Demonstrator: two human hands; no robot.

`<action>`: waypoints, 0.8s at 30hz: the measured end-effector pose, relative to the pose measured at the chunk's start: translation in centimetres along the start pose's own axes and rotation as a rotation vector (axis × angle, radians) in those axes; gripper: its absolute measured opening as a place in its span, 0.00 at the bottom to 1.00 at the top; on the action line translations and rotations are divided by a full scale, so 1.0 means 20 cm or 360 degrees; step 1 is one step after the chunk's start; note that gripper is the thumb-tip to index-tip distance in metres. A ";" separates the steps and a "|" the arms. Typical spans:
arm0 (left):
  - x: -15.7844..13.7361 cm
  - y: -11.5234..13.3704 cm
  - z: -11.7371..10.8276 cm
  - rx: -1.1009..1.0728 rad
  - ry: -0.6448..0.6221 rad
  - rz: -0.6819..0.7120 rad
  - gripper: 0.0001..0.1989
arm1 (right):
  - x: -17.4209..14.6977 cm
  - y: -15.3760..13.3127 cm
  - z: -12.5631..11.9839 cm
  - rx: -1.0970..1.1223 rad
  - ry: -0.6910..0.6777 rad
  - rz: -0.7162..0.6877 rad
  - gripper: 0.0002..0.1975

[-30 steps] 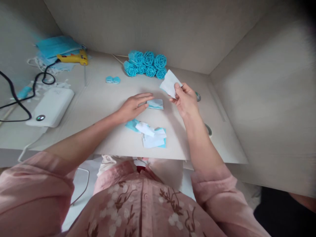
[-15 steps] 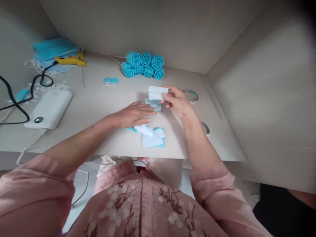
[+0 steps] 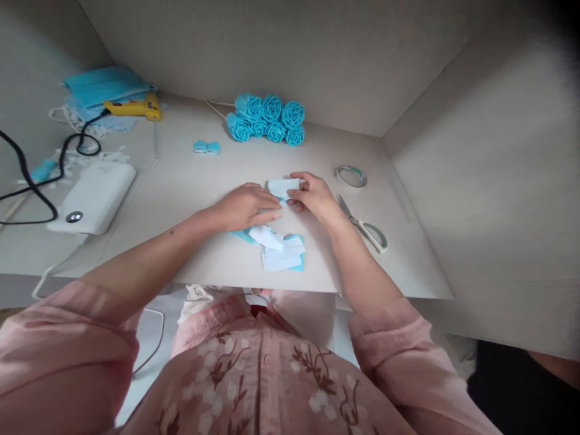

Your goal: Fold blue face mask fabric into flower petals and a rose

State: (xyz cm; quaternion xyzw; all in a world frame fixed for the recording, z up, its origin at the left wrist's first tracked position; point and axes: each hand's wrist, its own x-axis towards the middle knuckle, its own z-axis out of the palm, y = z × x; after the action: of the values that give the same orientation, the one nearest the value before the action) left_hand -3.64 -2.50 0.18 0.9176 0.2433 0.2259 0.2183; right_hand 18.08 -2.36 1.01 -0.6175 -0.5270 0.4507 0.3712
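Note:
Between finger and thumb, my right hand (image 3: 316,196) pinches a small white piece of mask fabric (image 3: 281,186) just above the table. My left hand (image 3: 247,206) lies flat, fingers stretched out, with its fingertips close by the lower edge of that piece. A bit of light blue shows under it; whether this is a second piece I cannot tell. Nearer to me lies a loose pile of white and blue fabric pieces (image 3: 281,257). Scissors (image 3: 362,225) with pale handles rest beside my right forearm.
A roll of tape (image 3: 351,176) lies at the right. Blue fabric roses (image 3: 272,118) are grouped at the back, with a small blue bow-shaped piece (image 3: 206,148) left of them. Further left are a yellow glue gun (image 3: 133,109), blue masks (image 3: 106,84), a white power bank (image 3: 93,196) and cables.
My right hand has lowered the white fabric piece toward the table, close to my left hand. The scissors, earlier mostly behind my right forearm, now show fully.

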 end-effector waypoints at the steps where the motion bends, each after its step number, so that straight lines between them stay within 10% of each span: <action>1: 0.01 0.00 -0.01 -0.0004 0.0114 -0.0043 0.23 | 0.00 0.00 0.00 -0.0005 0.0002 0.0009 0.21; 6: 0.02 0.01 -0.03 -0.0044 0.0471 -0.0127 0.25 | 0.01 0.00 0.00 0.0006 0.0008 0.0035 0.21; 12: 0.00 -0.04 0.06 0.0003 0.0092 0.0011 0.25 | 0.01 0.03 -0.01 -0.0037 -0.0032 -0.0059 0.19; 24: 0.02 -0.05 0.04 -0.0290 0.0204 -0.0115 0.20 | -0.03 -0.03 -0.05 -0.1320 0.0087 -0.0260 0.16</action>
State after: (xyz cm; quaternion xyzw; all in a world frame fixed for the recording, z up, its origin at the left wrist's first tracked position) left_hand -3.20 -1.78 -0.91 0.8684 0.2683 0.2971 0.2928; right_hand 18.78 -2.93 1.94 -0.6825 -0.7010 0.1530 0.1395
